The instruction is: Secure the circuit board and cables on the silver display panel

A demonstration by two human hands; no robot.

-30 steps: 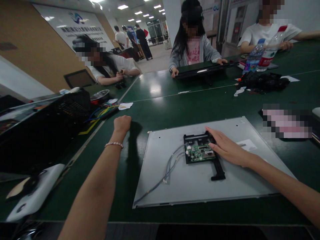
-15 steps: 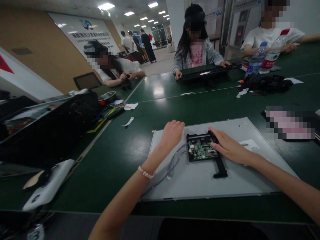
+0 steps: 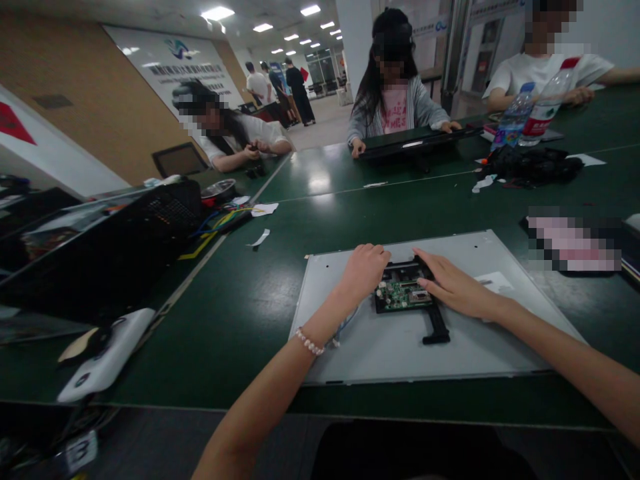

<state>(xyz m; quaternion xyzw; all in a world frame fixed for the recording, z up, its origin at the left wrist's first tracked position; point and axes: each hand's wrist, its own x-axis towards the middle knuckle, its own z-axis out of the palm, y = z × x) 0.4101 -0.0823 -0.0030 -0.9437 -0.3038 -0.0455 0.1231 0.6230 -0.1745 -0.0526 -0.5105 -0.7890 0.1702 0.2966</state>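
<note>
A grey metal panel (image 3: 400, 347) lies flat on the green table in front of me. On it sits a green circuit board (image 3: 401, 294) in a black bracket (image 3: 435, 327), with thin wires running off to the left. My left hand (image 3: 367, 271), with a bead bracelet at the wrist, rests curled at the board's left edge; what its fingers hold, if anything, is hidden. Flat on the board's right side lies my right hand (image 3: 453, 287), fingers stretched out and pressing on the bracket.
A black case (image 3: 100, 247) and coloured wires (image 3: 225, 220) sit at the left, a white device (image 3: 107, 357) near the front edge. Water bottles (image 3: 530, 113) and black clutter (image 3: 535, 165) stand at the back right. Other people sit across the table.
My left hand has come from the bare table at the left over to the board's left edge. The right hand has stayed on the board.
</note>
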